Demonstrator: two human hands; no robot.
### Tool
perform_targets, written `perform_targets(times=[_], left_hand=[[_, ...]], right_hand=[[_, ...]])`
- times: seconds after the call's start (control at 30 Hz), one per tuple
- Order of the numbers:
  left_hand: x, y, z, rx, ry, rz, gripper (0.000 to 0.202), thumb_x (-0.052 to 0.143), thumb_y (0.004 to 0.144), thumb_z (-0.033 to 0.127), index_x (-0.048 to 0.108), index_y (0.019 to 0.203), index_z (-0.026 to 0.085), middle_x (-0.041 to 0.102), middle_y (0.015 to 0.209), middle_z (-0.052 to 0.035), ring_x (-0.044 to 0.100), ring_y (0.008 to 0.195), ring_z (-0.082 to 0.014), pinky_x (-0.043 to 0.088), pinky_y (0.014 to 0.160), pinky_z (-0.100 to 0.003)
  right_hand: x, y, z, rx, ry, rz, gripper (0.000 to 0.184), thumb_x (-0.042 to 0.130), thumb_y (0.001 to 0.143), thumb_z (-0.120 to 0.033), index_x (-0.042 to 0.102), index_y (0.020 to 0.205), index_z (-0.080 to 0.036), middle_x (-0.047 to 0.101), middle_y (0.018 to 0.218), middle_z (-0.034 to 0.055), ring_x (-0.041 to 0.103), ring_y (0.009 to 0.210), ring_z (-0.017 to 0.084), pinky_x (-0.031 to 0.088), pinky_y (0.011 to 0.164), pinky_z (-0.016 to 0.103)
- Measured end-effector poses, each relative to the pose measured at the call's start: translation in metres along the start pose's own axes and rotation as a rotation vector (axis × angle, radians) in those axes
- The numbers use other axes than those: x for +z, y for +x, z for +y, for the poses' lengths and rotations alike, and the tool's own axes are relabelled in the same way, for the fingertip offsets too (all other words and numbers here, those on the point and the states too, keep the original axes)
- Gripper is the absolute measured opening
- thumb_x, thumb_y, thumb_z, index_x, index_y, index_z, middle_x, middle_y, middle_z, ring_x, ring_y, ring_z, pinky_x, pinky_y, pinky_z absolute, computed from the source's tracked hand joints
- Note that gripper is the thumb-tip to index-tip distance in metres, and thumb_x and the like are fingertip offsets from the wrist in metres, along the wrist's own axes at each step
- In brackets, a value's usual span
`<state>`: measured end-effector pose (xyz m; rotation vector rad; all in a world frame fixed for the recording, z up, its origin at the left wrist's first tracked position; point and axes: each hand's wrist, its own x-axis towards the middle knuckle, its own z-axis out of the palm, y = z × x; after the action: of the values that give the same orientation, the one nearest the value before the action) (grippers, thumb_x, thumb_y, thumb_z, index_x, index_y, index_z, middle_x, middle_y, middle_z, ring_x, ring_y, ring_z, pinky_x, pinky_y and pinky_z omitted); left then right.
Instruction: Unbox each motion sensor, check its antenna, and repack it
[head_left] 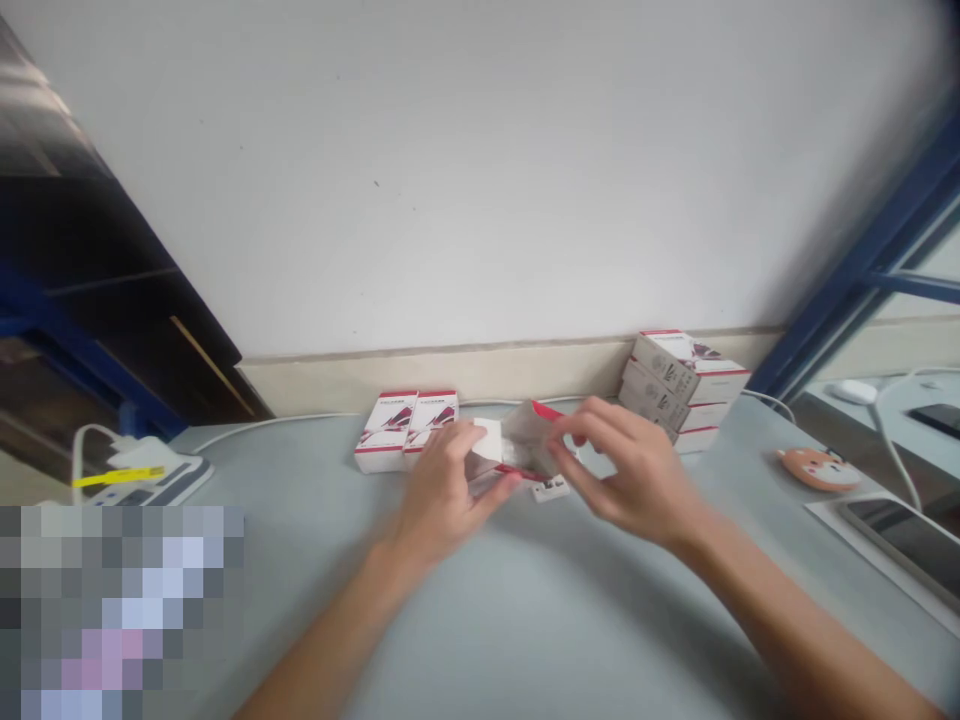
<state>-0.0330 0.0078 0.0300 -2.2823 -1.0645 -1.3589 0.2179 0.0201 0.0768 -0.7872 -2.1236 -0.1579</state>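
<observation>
In the head view, the left hand (442, 480) clasps the unfolded box (529, 430) over the desk (562, 620), apparently steadying it; the right hand (626, 465), loosely curled, is at its edge, pinching or not, unclear. Stacked boxes (675, 400) stand aside, perhaps leaving room.

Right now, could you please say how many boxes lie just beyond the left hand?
2: the left box, and the right box beside it, partly covered; more may be hidden.

Over to the right, an orange animal-faced trinket (819, 469) lies near a phone (904, 545) on a white sheet (855, 533); at left, a power strip (174, 484) bears a yellow tag (120, 477).
</observation>
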Motion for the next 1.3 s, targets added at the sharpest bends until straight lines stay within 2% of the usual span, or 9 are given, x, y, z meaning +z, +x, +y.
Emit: perform_targets(times=[0.1,0.27,0.43,0.53,0.67,0.83,1.0,1.17,1.3], left_hand=[[0.0,0.0,0.006,-0.037,-0.024,-0.057,0.044,0.062,0.103,0.042,0.04,0.139,0.026,0.068,0.107,-0.007,0.069,0.094,-0.0234,0.057,0.081,-0.037],[-0.007,0.006,0.014,-0.096,-0.019,-0.182,0.025,0.057,0.106,0.042,0.048,0.123,0.026,0.065,0.093,-0.0011,0.065,0.075,-0.0191,0.052,0.064,-0.029],[-0.009,0.011,0.024,-0.054,0.069,-0.28,0.022,0.053,0.107,0.045,0.055,0.104,0.024,0.066,0.094,-0.002,0.067,0.08,-0.02,0.053,0.07,-0.031],[-0.008,0.012,0.028,-0.109,0.032,-0.31,0.021,0.055,0.106,0.043,0.058,0.103,0.023,0.066,0.094,-0.002,0.067,0.081,-0.0199,0.053,0.073,-0.031],[-0.01,0.013,0.031,-0.272,-0.082,-0.361,0.02,0.06,0.104,0.042,0.06,0.115,0.025,0.069,0.101,-0.0024,0.069,0.09,-0.0208,0.054,0.079,-0.031],[-0.019,0.018,0.034,-0.482,-0.176,-0.496,0.04,0.06,0.103,0.045,0.052,0.141,0.036,0.069,0.129,-0.0027,0.07,0.109,-0.0235,0.056,0.087,-0.033],[-0.026,0.031,0.032,-0.799,-0.188,-0.599,0.055,0.062,0.097,0.055,0.049,0.149,0.044,0.067,0.137,-0.0055,0.074,0.092,-0.0258,0.056,0.066,-0.032],[-0.027,0.037,0.03,-0.789,-0.145,-0.594,0.063,0.068,0.093,0.054,0.046,0.152,0.048,0.07,0.132,-0.0045,0.067,0.124,-0.0338,0.055,0.093,-0.042],[-0.029,0.035,0.03,-0.797,-0.205,-0.559,0.062,0.066,0.094,0.054,0.046,0.152,0.047,0.072,0.122,-0.0025,0.069,0.113,-0.029,0.054,0.094,-0.041]], right_hand=[[0.004,0.0,-0.01,-0.108,-0.15,-0.001,0.008,0.061,0.102,-0.017,0.066,0.099,-0.022,0.06,0.083,0.0021,0.055,0.073,0.017,0.042,0.07,0.033],[0.013,-0.003,-0.004,-0.015,-0.289,-0.119,0.019,0.058,0.103,-0.015,0.075,0.098,-0.024,0.055,0.089,0.0058,0.051,0.08,0.021,0.041,0.071,0.034],[0.021,-0.007,-0.006,0.054,-0.353,-0.091,0.015,0.063,0.103,-0.023,0.077,0.101,-0.026,0.055,0.104,0.0101,0.049,0.091,0.025,0.042,0.078,0.036],[0.022,-0.008,-0.011,0.03,-0.352,-0.076,0.015,0.066,0.098,-0.016,0.076,0.096,-0.026,0.055,0.11,0.0109,0.049,0.094,0.026,0.041,0.08,0.037],[0.027,-0.01,-0.011,-0.019,-0.385,-0.065,0.02,0.067,0.095,-0.009,0.075,0.096,-0.027,0.055,0.122,0.012,0.047,0.096,0.027,0.038,0.081,0.038],[0.044,-0.014,-0.001,0.053,-0.404,-0.094,0.024,0.07,0.092,-0.009,0.067,0.073,-0.024,0.057,0.104,0.0108,0.045,0.09,0.027,0.035,0.076,0.037],[0.048,-0.013,0.006,-0.006,-0.426,-0.135,0.014,0.065,0.097,-0.011,0.072,0.092,-0.023,0.062,0.106,0.0108,0.05,0.097,0.027,0.037,0.083,0.038],[0.037,-0.013,0.022,0.1,-0.351,-0.218,0.022,0.055,0.1,-0.005,0.067,0.097,-0.023,0.065,0.1,0.0065,0.057,0.095,0.024,0.038,0.083,0.037],[0.03,-0.012,0.031,0.35,-0.078,-0.302,0.024,0.047,0.1,-0.006,0.061,0.1,-0.025,0.07,0.097,0.0008,0.06,0.081,0.019,0.038,0.071,0.033]])
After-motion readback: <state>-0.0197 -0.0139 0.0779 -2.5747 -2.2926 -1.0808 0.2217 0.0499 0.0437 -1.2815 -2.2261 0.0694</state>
